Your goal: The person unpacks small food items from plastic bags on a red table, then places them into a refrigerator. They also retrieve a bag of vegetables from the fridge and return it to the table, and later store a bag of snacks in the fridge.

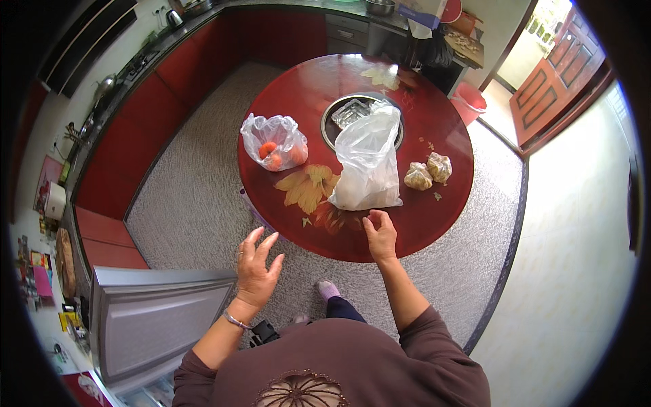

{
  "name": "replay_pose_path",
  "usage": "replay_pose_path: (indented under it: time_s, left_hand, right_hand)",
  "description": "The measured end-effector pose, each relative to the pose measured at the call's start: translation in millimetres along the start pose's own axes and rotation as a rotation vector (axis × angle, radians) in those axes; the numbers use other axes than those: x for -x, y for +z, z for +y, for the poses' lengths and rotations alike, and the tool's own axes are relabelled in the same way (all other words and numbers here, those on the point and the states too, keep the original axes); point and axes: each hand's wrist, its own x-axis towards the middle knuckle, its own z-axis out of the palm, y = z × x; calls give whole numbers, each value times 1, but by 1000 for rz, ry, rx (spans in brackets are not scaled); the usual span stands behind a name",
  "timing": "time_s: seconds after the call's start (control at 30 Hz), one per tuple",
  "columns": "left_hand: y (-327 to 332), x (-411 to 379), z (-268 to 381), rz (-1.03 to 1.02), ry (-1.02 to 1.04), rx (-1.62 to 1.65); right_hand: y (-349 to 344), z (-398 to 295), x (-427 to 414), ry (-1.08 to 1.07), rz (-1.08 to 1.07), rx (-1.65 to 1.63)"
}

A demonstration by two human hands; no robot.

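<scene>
My left hand (258, 269) is raised off the near left side of the round red table (437, 219), fingers spread and holding nothing. Over the table's near edge, my right hand (380, 234) has its fingers curled with a gap before the thumb, and nothing shows in it. Just beyond it lies a white translucent plastic bag (367, 168) with pale contents I cannot make out. To the left stands an open clear plastic bag (277, 137) holding orange-red items. Two small knotted bags (418, 176) of yellowish-brown food sit side by side on the right.
A clear plastic tray (351, 113) rests on the table's round center, partly behind the white bag. An open chest freezer (163, 320) stands at my lower left. Red cabinets (127, 122) line the left. A pink bucket (469, 102) stands beyond the table, near an open door (557, 81).
</scene>
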Motion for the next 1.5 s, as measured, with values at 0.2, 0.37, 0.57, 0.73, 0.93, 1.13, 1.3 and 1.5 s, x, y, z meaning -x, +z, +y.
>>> replay_pose_path:
  time_s: [0.2, 0.37, 0.57, 0.73, 0.93, 1.13, 1.3, 1.5]
  left_hand:
    - [17, -47, -4, -42, 69, 152]
    - [29, -77, -5, -92, 111, 341]
    - [42, -99, -17, -52, 163, 337]
    - [52, -81, -83, -122, 28, -45]
    - [-39, -25, -200, -272, -535, -755]
    - [-158, 33, -227, -238, -792, -1222]
    - [-226, 75, -255, 42, -837, -1392]
    - [-246, 48, -265, 155, -784, -1261]
  right_hand:
    - [-5, 16, 9, 53, 38, 72]
    - [-26, 1, -2, 30, 115, 174]
    - [-24, -3, -14, -84, 114, 277]
    - [7, 22, -6, -9, -179, 215]
    - [81, -4, -13, -75, -717, 122]
    - [148, -67, -14, -243, -992, 105]
    - [198, -75, 22, -387, -1148, 129]
    - [249, -123, 65, -486, -1261, 101]
